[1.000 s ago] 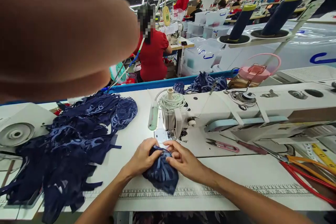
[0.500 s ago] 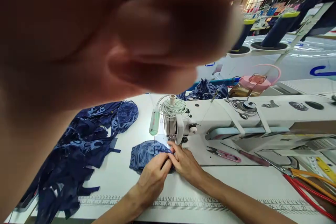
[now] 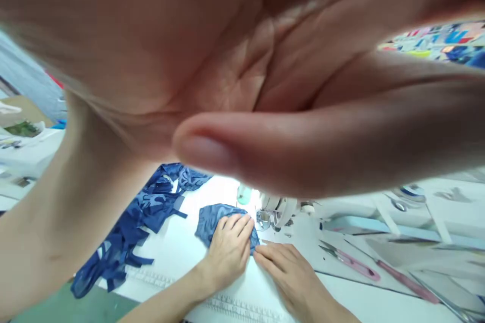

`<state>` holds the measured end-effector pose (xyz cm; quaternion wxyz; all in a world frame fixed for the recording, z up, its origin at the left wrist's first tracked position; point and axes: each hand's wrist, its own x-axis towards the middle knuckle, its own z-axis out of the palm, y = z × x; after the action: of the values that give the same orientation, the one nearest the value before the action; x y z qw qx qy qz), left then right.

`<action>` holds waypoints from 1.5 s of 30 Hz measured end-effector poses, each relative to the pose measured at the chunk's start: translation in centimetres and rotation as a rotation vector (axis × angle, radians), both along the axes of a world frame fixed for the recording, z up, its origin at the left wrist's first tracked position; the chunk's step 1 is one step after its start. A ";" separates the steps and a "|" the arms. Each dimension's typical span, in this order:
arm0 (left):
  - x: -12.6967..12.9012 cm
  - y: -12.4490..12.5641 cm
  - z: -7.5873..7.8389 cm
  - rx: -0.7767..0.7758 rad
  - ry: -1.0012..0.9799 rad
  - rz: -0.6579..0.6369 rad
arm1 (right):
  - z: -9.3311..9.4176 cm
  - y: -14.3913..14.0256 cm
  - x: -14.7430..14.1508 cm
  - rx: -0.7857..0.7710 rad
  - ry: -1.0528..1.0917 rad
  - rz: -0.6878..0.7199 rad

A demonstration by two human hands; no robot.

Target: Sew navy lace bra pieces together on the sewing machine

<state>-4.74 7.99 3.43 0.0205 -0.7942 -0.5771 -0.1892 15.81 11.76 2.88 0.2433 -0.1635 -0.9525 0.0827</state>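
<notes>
A blue patterned fabric piece lies on the white sewing table, in front of the sewing machine's needle area. My left hand rests flat on it, fingers extended over its right half. At the piece's lower right corner is my right hand, thumb and fingertips together at the edge; the grip itself is partly hidden. Another person's large hand covers the upper view close to the camera, its arm coming down at the left.
Dark blue fabric pieces are heaped on the left. Pink thread snips and a pink-handled tool lie right, below the machine arm. A printed ruler scale runs along the front edge.
The other person's hand has shifted across the camera, and the view has moved. My left hand has gone from pinching the fabric's edge to lying flat on it. My right hand has moved nearer the front.
</notes>
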 end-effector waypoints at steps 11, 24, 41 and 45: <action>0.1 4.0 3.4 -0.054 -0.047 -0.101 | 2.0 0.2 1.1 0.057 -0.038 -0.154; -0.7 4.0 5.8 -0.080 -0.159 -0.140 | 5.7 -0.4 0.6 0.069 -0.054 -0.222; -1.1 3.8 5.3 -0.021 -0.109 -0.151 | 3.7 0.0 -0.5 -0.035 -0.046 -0.207; -0.8 2.8 4.9 0.013 -0.022 -0.176 | 4.1 -0.3 -0.4 -0.030 -0.068 -0.212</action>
<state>-5.52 10.84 8.30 0.0028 -0.8394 -0.5042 -0.2030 15.43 11.46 6.96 0.2157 -0.2697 -0.9362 0.0651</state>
